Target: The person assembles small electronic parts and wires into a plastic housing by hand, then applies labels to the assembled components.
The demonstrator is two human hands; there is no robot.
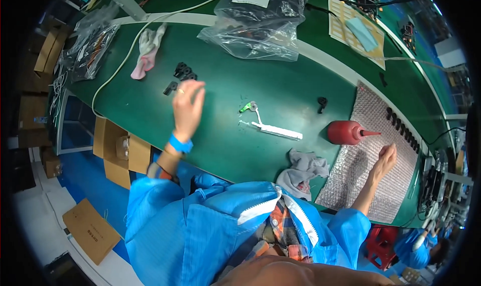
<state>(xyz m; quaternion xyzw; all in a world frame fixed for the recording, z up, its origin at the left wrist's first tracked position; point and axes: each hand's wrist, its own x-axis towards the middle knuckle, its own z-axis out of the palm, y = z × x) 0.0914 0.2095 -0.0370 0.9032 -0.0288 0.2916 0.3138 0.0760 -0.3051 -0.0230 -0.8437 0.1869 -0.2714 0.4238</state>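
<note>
My left hand (187,109), with a blue band at its wrist, reaches over the left of the green table. Its thumb and fingers are apart, and no held thing shows. Just beside its fingertips lies a small black plastic part (170,88), with a pile of similar black parts (184,71) behind it. My right hand (386,158) is above the bubble wrap (366,170) at the right, fingers curled together; whatever they may hold is hidden. Between the hands, a white bar-shaped tool (278,130) with a thin neck lies near a small green-and-grey piece (248,106).
A red squeeze bottle (345,132) lies on the bubble wrap's edge. Behind it sit a row of black parts (402,129) and a lone black part (322,104). A grey cloth (304,171), a glove (148,50), a cable (131,53) and plastic bags (255,23) also lie around.
</note>
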